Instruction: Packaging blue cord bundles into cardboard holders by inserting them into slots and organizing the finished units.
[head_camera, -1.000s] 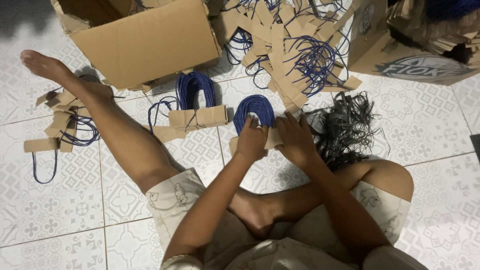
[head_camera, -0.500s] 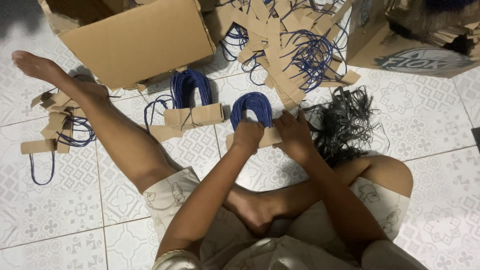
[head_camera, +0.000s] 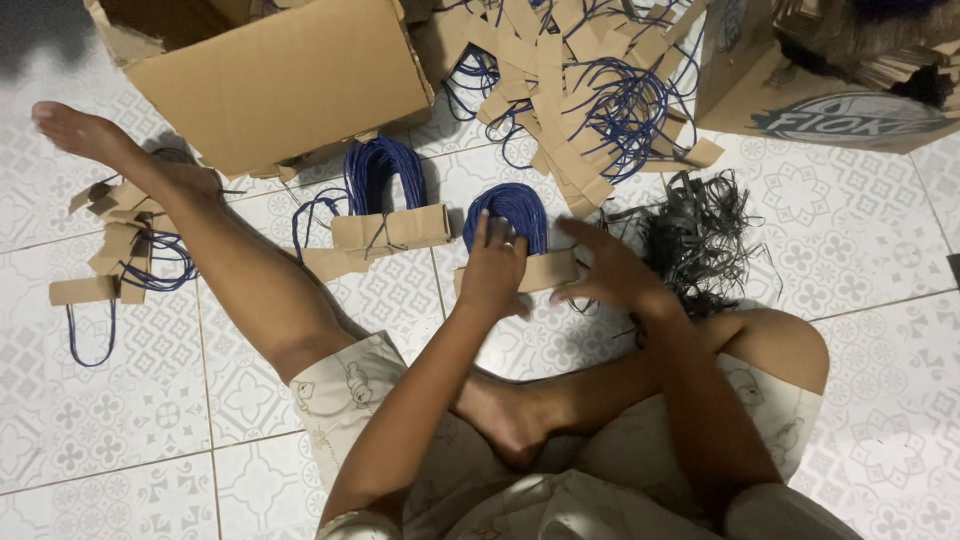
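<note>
Bundle (head_camera: 520, 268) of card strips with blue cord loops, long axis left-right on floor. Left hand (head_camera: 495, 268) pressing on top, fingers spread; right hand (head_camera: 610, 272) open-fingered at right end, grip not closed.

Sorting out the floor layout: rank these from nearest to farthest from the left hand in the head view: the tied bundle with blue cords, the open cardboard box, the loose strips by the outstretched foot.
1. Tied bundle with blue cords, just left of the left hand.
2. Open cardboard box, up and left, beyond the bundle.
3. Loose strips by the outstretched foot, far left.
</note>
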